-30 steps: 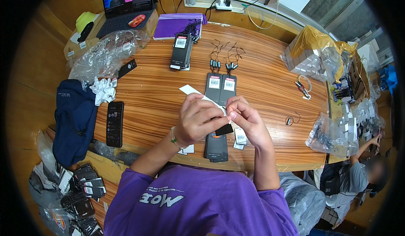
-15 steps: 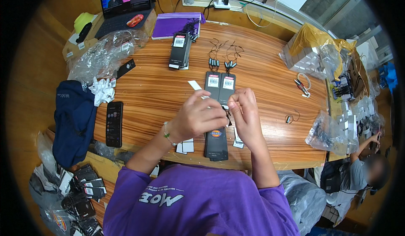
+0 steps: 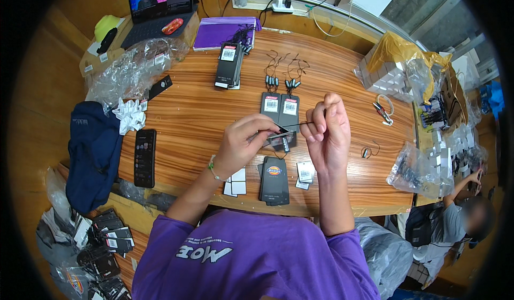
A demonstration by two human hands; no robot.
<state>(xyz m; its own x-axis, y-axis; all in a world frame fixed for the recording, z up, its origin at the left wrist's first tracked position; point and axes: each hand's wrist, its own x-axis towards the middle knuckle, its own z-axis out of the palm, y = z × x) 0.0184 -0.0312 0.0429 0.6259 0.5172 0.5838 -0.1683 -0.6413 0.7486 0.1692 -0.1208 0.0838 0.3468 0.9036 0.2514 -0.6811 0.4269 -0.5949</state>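
Above the bench (image 3: 187, 131), the left hand (image 3: 240, 145) clamps a black hang tag (image 3: 279, 134) in its grip; the right hand (image 3: 332, 134) pinches a black cord (image 3: 297, 124). Steady support and even tension prevent creasing.

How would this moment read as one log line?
left hand: pinching dark flat card; right hand: holding thin black cord, stretched; nearby: stacked dark rectangular card tags

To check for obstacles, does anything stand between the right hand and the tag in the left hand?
Only a thin black cord spans the gap from the right hand to the tag in the left hand; nothing else visible stands between.
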